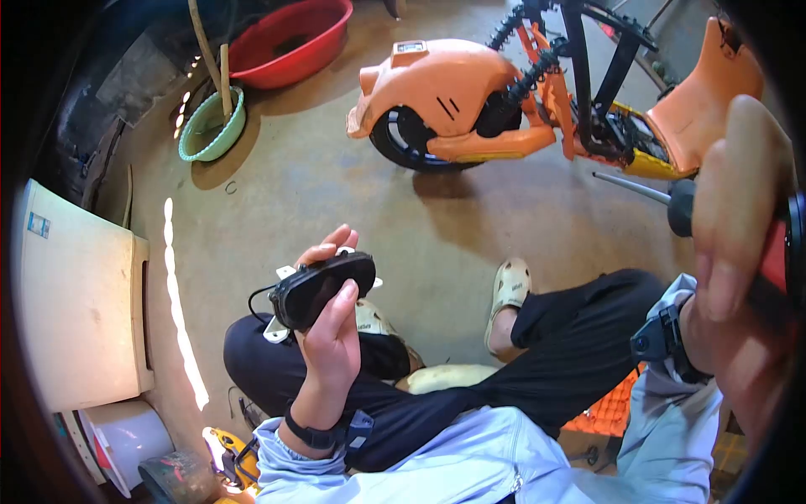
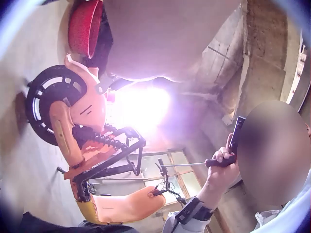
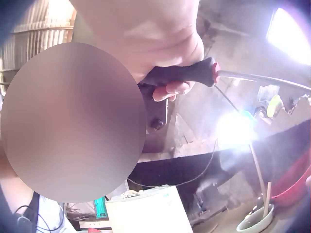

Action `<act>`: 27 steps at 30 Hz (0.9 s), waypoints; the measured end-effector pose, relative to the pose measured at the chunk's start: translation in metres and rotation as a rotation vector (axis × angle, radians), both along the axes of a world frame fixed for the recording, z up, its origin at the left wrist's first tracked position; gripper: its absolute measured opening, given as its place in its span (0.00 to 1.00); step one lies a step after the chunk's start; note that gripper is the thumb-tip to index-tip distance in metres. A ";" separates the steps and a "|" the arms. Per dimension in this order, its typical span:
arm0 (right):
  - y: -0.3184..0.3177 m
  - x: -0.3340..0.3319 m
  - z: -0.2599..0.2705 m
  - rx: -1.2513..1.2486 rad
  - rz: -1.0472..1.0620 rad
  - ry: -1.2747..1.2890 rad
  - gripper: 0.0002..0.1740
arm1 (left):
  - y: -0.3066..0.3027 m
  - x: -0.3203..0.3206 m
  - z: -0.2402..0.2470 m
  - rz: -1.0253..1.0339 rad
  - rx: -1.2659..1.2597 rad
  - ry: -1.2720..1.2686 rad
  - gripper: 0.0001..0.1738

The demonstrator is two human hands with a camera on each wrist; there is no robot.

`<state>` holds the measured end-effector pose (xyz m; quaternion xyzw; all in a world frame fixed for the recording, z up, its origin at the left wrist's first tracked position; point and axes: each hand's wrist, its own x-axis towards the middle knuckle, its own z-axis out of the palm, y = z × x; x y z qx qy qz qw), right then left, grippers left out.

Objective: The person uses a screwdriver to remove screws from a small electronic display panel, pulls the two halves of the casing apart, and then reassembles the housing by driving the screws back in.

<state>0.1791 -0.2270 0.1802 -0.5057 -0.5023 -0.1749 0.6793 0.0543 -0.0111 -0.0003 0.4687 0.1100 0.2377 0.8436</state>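
Note:
My left hand (image 1: 332, 340) holds a black oval part (image 1: 323, 290) with a glossy face, white mounting tabs and a short black wire, raised above my left knee. The thumb lies over its near side, and fingertips show beyond the far edge. My right hand (image 1: 739, 218) is lifted close to my head and grips a screwdriver (image 1: 682, 210). In the right wrist view the dark handle (image 3: 180, 75) ends in a red collar, with the metal shaft pointing away from the palm. The left wrist view shows the right hand (image 2: 221, 165) beside a dark head-worn device (image 2: 237, 136).
Ahead stands an orange two-wheeler (image 1: 445, 84) with its rear wheel, black shock springs and seat. A red basin (image 1: 294, 42) and a green basin (image 1: 210, 126) sit on the floor beyond. At left is a white cabinet (image 1: 84, 294), near a white bucket (image 1: 130, 437).

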 end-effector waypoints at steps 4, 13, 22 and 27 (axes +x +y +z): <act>-0.008 0.005 0.007 0.066 -0.022 -0.045 0.55 | 0.000 -0.001 0.001 -0.006 -0.043 0.004 0.26; -0.019 0.023 0.022 0.186 -0.064 -0.124 0.48 | 0.000 -0.007 0.009 0.009 -0.100 0.007 0.27; -0.017 0.016 0.037 0.200 -0.071 -0.150 0.40 | -0.001 -0.004 0.011 -0.013 -0.105 0.001 0.27; -0.011 0.016 0.040 0.245 -0.052 -0.140 0.36 | 0.001 -0.005 0.009 -0.011 -0.056 0.014 0.27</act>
